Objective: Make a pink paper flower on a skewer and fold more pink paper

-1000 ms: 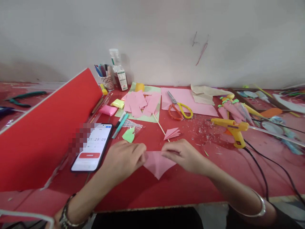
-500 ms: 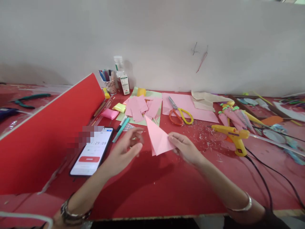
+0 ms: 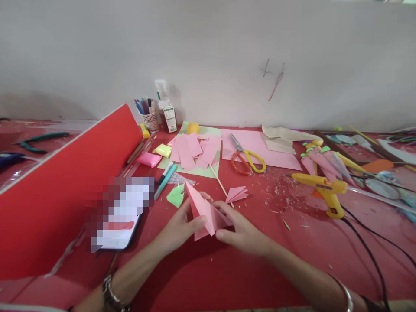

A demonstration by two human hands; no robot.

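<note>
A folded pink paper triangle is held between both hands just above the red table. My left hand pinches its lower left edge, thumb on top. My right hand grips its right corner, fingers curled under. Just beyond lies a small pink folded fan piece on a thin wooden stick. A green paper scrap sits to the left of the triangle.
A phone lies left of my hands beside a leaning red board. Pink paper strips, scissors, a yellow glue gun with black cord, paper carrots, pens in a cup and a bottle stand farther back.
The pink paper was flat on the table, then lifted by my right hand alone; now both hands hold it lower and closer, folded into a narrower triangle.
</note>
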